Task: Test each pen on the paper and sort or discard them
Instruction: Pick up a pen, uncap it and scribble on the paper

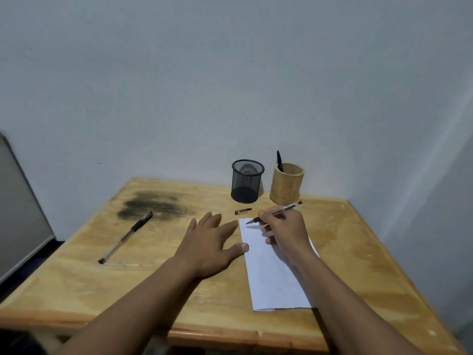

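My right hand (284, 230) grips an uncapped pen (286, 208), its tip touching the top left corner of the white folded paper (271, 278). Faint marks show there. My left hand (208, 242) lies flat on the table with fingers spread, its thumb pressing the paper's left edge. A pen cap (243, 211) lies just beyond the paper. A second, capped pen (125, 237) lies on the table to the left. A black mesh cup (247, 181) stands at the back, and beside it a bamboo cup (286, 184) holds one black pen (279, 161).
The wooden table (143, 285) has a dark smudge (153, 204) at its back left. Walls close in behind and on the right. A grey panel (18, 213) leans at the far left.
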`<action>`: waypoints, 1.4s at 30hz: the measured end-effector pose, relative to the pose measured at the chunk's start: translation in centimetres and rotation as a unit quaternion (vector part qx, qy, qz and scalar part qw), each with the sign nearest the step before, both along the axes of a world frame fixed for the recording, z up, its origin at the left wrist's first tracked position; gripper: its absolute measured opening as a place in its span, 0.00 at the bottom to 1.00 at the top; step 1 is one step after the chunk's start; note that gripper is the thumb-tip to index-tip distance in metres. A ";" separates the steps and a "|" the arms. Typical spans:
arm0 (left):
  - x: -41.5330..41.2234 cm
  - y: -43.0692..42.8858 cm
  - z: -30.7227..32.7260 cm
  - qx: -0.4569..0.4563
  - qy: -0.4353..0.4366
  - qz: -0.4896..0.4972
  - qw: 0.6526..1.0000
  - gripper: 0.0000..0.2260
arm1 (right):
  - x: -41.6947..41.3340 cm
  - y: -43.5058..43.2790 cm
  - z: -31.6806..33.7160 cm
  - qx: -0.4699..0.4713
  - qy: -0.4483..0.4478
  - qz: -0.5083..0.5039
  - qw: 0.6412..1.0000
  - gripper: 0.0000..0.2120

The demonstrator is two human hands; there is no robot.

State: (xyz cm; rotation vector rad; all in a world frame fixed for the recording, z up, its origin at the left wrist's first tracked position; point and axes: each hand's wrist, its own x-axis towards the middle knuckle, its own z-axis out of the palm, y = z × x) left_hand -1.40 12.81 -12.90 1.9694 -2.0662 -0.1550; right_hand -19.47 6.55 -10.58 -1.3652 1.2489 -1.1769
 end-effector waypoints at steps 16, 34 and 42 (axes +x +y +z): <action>0.2 -0.1 -1.2 0.007 -0.005 0.015 1.000 0.32 | 0.6 -0.3 -1.3 -0.019 0.081 0.032 0.996 0.10; 0.3 -0.5 -1.4 0.009 -0.016 0.023 1.000 0.32 | 0.8 -0.2 -1.7 -0.060 0.144 0.030 0.987 0.10; 0.1 -0.2 -1.0 0.010 -0.009 0.024 1.000 0.31 | 0.6 -0.1 -1.9 -0.059 0.172 0.041 0.982 0.10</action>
